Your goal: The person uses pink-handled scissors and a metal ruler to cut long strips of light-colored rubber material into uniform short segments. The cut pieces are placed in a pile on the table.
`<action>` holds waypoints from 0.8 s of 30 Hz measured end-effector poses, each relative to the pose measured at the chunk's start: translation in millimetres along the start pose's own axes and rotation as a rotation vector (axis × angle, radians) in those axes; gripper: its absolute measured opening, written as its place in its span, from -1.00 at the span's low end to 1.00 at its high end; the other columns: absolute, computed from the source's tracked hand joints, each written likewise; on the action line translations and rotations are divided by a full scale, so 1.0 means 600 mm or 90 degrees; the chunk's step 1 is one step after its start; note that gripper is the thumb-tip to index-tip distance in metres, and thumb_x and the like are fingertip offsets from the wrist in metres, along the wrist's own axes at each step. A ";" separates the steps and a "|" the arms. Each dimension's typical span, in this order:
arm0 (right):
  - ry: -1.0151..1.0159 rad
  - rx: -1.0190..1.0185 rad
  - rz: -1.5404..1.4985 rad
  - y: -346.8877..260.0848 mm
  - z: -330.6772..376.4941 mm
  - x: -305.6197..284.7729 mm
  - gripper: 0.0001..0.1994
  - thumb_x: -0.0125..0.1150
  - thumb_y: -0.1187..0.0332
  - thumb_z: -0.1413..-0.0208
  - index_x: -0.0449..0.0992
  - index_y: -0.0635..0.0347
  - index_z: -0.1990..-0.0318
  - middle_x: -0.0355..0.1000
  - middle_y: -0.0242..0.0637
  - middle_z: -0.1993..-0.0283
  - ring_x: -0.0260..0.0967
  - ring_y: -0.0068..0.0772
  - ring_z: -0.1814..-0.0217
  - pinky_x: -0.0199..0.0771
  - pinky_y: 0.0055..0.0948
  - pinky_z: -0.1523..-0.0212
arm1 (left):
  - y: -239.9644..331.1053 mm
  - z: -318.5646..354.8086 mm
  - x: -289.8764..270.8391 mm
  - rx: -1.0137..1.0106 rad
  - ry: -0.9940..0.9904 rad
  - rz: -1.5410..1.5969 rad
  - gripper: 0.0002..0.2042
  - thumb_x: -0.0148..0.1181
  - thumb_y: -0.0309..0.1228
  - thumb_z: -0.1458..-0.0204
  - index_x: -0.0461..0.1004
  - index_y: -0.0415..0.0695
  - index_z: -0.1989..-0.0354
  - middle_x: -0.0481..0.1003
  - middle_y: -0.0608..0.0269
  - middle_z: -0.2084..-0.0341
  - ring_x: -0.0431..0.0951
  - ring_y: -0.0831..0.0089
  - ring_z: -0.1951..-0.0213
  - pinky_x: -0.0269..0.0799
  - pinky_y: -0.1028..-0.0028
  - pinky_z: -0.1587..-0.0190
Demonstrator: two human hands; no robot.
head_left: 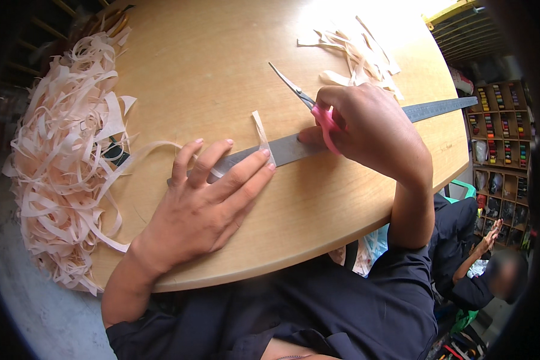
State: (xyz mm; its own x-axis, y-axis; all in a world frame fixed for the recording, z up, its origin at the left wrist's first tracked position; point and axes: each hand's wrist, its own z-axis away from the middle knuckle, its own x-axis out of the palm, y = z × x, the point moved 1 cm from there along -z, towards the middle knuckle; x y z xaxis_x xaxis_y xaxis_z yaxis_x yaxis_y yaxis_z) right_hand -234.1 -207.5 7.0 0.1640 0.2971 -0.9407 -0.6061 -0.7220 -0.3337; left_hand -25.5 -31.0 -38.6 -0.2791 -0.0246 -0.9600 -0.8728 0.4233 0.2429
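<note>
A long metal ruler lies slantwise across the wooden table. My left hand lies flat over its left part, fingers spread, pressing on a pale pink fabric strip whose short end sticks up past the ruler. From under those fingers the strip runs left toward a large heap of similar strips. My right hand is closed around pink-handled scissors, their blades pointing up and left, apart from the strip. Its thumb rests near the ruler's middle.
Several cut strips lie loosely at the far right of the table. The rounded table edge curves close to my body. Shelves of coloured spools stand at the right, and another person sits below them.
</note>
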 end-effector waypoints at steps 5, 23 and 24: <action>0.041 -0.037 -0.007 -0.004 0.001 0.003 -0.64 0.59 0.15 -0.05 0.57 0.25 0.36 0.48 -0.10 0.58 0.49 -0.11 0.55 0.38 -0.20 0.46 | 0.001 0.000 0.001 -0.004 0.002 -0.004 -0.51 0.24 -0.29 -0.21 0.46 0.04 -0.34 0.36 0.43 -0.39 0.22 0.19 -0.37 -0.04 0.01 -0.47; 0.065 -0.007 -0.141 -0.042 0.004 0.027 -0.70 0.61 0.29 -0.05 0.57 0.28 0.38 0.44 -0.17 0.65 0.32 -0.36 0.67 0.29 -0.34 0.58 | -0.001 0.003 0.005 0.006 0.017 -0.025 -0.52 0.23 -0.27 -0.21 0.50 0.05 -0.33 0.36 0.42 -0.40 0.21 0.16 -0.37 -0.02 0.02 -0.47; 0.057 -0.008 -0.139 -0.043 0.005 0.027 -0.70 0.61 0.29 -0.05 0.57 0.28 0.38 0.43 -0.18 0.66 0.32 -0.36 0.68 0.29 -0.34 0.59 | 0.000 0.003 0.005 0.005 0.018 -0.023 -0.52 0.23 -0.27 -0.21 0.50 0.05 -0.33 0.36 0.42 -0.40 0.21 0.16 -0.37 -0.02 0.02 -0.47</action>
State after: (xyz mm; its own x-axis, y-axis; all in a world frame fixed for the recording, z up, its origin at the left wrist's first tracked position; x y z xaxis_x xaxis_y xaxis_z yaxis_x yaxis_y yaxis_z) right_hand -218.1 -182.7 0.7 0.3594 0.3904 -0.8476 -0.5393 -0.6544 -0.5301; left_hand -25.6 -29.5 -42.0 -0.2582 -0.0653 -0.9639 -0.8793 0.4292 0.2065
